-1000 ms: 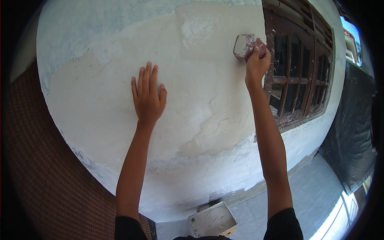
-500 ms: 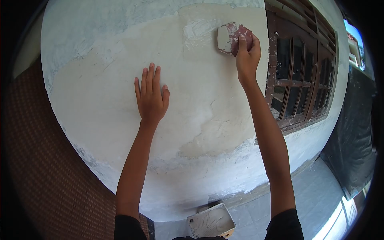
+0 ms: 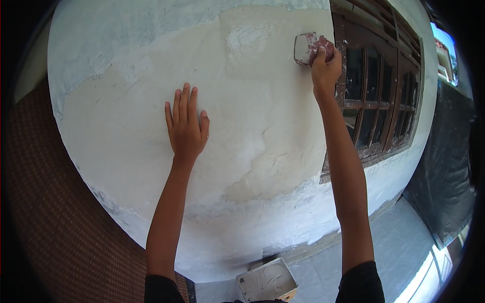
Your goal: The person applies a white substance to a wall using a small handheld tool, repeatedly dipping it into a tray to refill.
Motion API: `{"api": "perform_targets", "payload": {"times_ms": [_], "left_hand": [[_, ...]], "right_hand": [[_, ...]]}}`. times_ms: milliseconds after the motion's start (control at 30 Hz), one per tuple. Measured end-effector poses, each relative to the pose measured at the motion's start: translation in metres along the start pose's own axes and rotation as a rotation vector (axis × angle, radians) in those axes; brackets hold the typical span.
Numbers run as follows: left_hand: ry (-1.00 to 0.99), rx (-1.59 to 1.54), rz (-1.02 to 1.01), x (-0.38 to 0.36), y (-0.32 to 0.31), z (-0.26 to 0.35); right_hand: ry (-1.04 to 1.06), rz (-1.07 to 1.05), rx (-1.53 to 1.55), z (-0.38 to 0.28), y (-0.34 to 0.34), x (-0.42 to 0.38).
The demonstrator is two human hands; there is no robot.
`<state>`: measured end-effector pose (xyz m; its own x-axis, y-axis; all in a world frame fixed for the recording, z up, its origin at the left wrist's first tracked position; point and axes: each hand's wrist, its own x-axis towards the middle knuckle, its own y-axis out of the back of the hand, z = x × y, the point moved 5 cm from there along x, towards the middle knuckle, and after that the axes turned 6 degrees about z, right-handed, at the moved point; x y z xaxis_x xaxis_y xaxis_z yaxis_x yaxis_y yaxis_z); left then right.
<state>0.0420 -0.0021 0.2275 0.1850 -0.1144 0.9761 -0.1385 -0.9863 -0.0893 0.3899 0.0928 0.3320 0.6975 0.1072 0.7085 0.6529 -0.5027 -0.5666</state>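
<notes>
High on the patchy white wall [image 3: 222,116], my right hand [image 3: 327,68] grips a reddish putty spreader [image 3: 314,48] smeared with white filler. Its blade appears to lie against the wall beside the window frame. My left hand [image 3: 186,125] rests flat on the plaster, lower and to the left, with fingers spread and nothing in it. A rough patch of fresh white filler [image 3: 247,38] shows left of the spreader. Down by my body, a rectangular tub [image 3: 268,282] of white paste sits on the floor.
A brown wooden window with glass panes [image 3: 376,81] borders the wall on the right. Dark sheeting [image 3: 438,166] hangs beyond it. Brown woven matting [image 3: 65,212] stands along the left. Pale grey sheeting [image 3: 323,267] covers the floor.
My right hand has slid the spreader to the right, closer to the window frame. My left hand stays flat on the wall; the view has shifted slightly.
</notes>
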Motion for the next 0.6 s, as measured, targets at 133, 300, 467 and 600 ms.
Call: {"api": "perform_targets", "payload": {"times_ms": [133, 300, 467, 600], "left_hand": [[0.004, 0.018, 0.001, 0.000, -0.001, 0.001], [0.005, -0.033, -0.015, -0.002, -0.003, -0.001], [-0.003, -0.046, -0.023, -0.003, -0.002, -0.004], [-0.003, -0.038, -0.029, -0.006, -0.002, -0.003]], "right_hand": [[-0.172, 0.188, 0.051, 0.003, 0.037, 0.006], [-0.131, -0.193, 0.350, -0.052, -0.002, -0.056], [0.263, -0.355, -0.025, -0.070, -0.038, -0.092], [-0.070, -0.086, 0.090, -0.017, -0.007, -0.038]]}}
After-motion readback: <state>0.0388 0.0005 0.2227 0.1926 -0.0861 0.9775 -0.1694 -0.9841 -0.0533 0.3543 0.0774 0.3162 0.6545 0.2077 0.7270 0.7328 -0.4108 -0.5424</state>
